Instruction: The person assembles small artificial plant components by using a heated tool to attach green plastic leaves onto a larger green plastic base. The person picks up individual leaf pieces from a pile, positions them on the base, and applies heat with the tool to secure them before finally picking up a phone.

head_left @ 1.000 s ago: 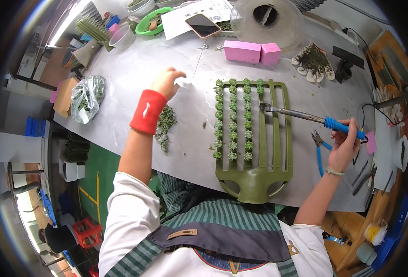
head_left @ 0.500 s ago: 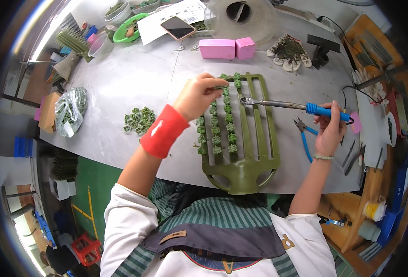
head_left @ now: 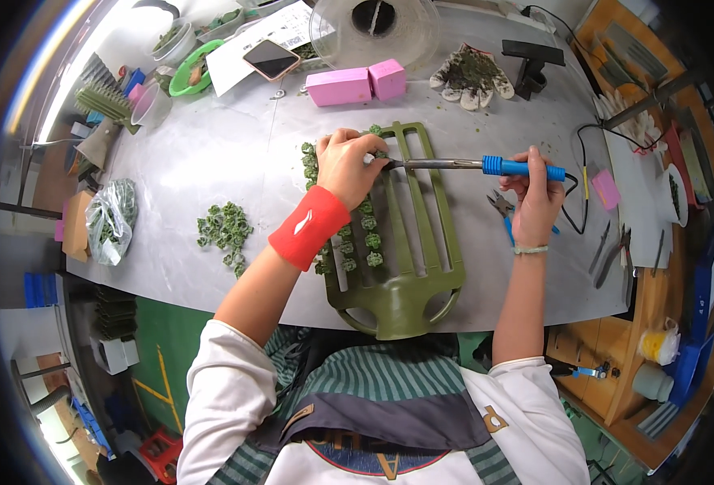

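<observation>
Head view: my left hand (head_left: 345, 170) is bent over the far part of a green slotted frame (head_left: 397, 303), fingertips drawn together beside the tip of a blue-handled tool (head_left: 490, 166); my own knuckles cover what is between them, so I cannot tell whether I am pinching anything. My right hand (head_left: 537, 198) is closed round the tool's handle, gripping it near the corded end, presumably to stay well away from the metal shaft, which may be hot. I hold it nearly level across the bars, so its tip meets my left fingers from the other side. The frame lies flat on the table (head_left: 280, 174) just ahead of me, its rounded end nearest my body, which lets the bars run straight away from me within reach of both hands. Small green rosettes (head_left: 373, 240) stand in rows along its left bars, partly hidden by my wrist, while the right bars are bare. A loose green pile (head_left: 223, 226) sits left of the frame, handy for my left hand, I think; pliers (head_left: 502, 207) lie on the right, near my other wrist.
</observation>
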A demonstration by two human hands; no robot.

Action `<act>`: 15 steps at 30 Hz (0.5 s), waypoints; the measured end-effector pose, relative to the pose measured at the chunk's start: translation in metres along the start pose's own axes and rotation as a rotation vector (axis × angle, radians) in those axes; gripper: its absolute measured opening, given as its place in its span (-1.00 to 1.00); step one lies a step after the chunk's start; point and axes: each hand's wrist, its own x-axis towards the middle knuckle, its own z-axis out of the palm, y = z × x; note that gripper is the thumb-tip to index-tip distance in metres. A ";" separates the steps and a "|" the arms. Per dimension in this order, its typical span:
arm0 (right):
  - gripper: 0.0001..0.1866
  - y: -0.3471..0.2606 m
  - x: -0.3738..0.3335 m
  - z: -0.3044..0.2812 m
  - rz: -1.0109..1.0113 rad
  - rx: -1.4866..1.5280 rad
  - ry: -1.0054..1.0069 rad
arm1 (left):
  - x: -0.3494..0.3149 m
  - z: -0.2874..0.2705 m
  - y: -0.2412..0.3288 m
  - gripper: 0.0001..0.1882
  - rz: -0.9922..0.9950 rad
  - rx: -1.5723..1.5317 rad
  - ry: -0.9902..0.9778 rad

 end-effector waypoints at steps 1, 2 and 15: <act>-0.73 0.000 0.000 0.000 0.005 -0.006 0.011 | -0.001 -0.001 -0.001 -0.81 -0.005 0.004 0.002; -0.73 -0.001 0.000 -0.001 0.010 -0.013 0.019 | -0.002 -0.002 -0.004 -0.80 -0.006 -0.001 -0.002; -0.70 -0.034 -0.014 -0.007 0.049 -0.074 0.134 | -0.047 -0.114 -0.115 -0.80 -0.524 -0.241 0.029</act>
